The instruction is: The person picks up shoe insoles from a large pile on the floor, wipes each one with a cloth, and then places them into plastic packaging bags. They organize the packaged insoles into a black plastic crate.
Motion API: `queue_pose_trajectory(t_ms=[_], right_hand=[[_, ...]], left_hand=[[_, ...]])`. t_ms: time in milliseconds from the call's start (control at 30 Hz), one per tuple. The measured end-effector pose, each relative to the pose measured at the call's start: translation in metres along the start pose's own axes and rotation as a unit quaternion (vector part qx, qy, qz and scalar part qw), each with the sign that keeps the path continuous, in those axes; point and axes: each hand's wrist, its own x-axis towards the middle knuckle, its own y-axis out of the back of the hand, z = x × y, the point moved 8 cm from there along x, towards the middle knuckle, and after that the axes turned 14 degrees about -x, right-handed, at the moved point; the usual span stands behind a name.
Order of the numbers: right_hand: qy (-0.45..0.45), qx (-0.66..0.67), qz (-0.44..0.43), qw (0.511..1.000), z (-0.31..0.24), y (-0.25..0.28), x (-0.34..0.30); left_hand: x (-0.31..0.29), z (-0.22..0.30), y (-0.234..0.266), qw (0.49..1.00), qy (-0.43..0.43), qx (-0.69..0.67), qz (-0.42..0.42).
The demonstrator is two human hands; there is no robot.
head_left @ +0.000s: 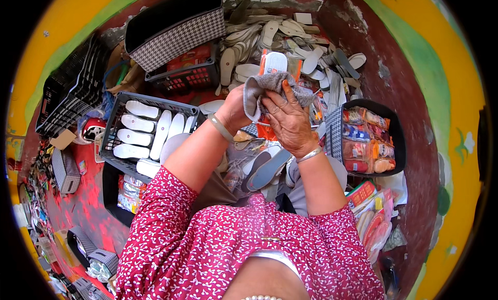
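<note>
A grey, fuzzy cloth (254, 94) is bunched between my two hands at the upper middle. My left hand (234, 109) grips its left side, the fingertips hidden behind the fabric. From the right, my right hand (289, 121) closes on the same cloth, with the fingers across its front. Just beyond the cloth, a white insole in an orange-edged packet (275, 63) shows; I cannot tell whether a hidden finger touches it. Below my hands, between my knees, lie loose grey-blue insoles (268, 170).
A dark crate (110, 131) of white insoles stands left. To the right, a houndstooth bin (336, 136) holds several packaged goods. Insoles (270, 32) are heaped at the far wall, beside a large houndstooth box (179, 40) on a crate. Stacked black crates (70, 90) stand far left.
</note>
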Motion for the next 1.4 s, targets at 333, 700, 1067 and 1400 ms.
queue_pose_trajectory(t_ms=[333, 700, 1067, 1400], right_hand=[[-0.066, 0.106, 0.056, 0.991, 0.026, 0.01, 0.007], [-0.09, 0.11, 0.093, 0.985, 0.023, 0.008, 0.003], [-0.119, 0.011, 0.126, 0.985, 0.048, 0.018, -0.002], [-0.292, 0.348, 0.073, 0.888, 0.096, -0.005, -0.026]], left_hand=[[0.007, -0.014, 0.02, 0.992, 0.031, -0.099, -0.071], [-0.004, -0.019, -0.015, 0.992, 0.002, 0.025, -0.126], [-0.015, -0.046, 0.006, 0.949, 0.17, 0.265, 0.033], [-0.012, -0.06, 0.01, 0.952, 0.215, 0.218, 0.019]])
